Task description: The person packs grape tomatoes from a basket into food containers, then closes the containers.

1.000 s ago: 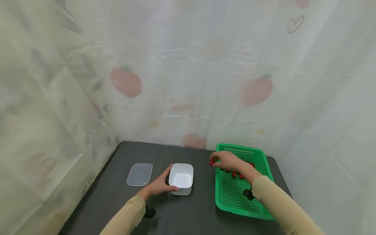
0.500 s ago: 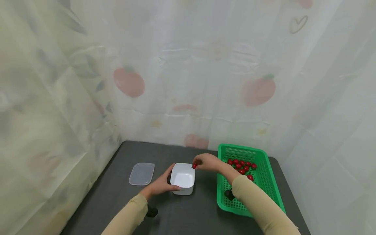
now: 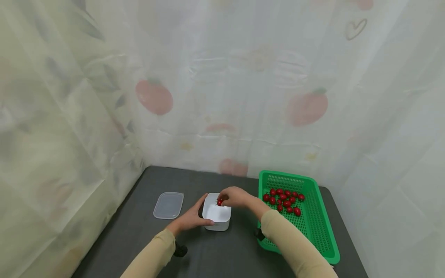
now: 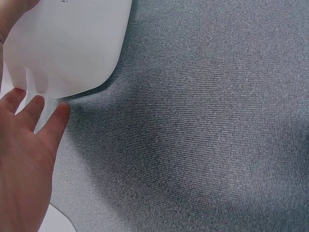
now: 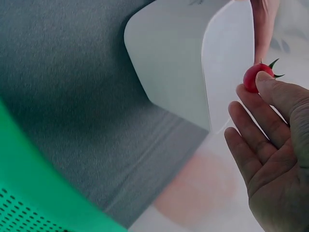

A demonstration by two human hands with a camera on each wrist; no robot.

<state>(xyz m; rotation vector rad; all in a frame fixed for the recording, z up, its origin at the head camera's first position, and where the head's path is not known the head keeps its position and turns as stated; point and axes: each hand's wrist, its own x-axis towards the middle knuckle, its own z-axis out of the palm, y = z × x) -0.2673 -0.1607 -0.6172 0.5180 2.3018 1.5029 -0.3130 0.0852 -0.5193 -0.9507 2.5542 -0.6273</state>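
A white square food container (image 3: 217, 225) stands on the dark table, its open top facing up. My left hand (image 3: 191, 217) holds it from the left, thumb along the front wall and fingers spread at the far side; the left wrist view shows the fingertips (image 4: 59, 113) right at its wall. Between thumb and forefinger my right hand (image 3: 236, 197) pinches a red cherry tomato (image 5: 251, 78) with a green stem, over the container's opening in the head view. The other fingers of that hand are loosely extended.
On the right lies a green perforated basket (image 3: 321, 216) with several cherry tomatoes (image 3: 286, 203) grouped toward its far end. A translucent lid (image 3: 168, 205) lies flat left of the container. Patterned curtains (image 3: 222, 96) surround the table (image 3: 205, 255).
My right hand has carried the cherry tomato left from the basket to above the container. The left hand stays on the container, and the tomatoes in the basket have come into fuller view.
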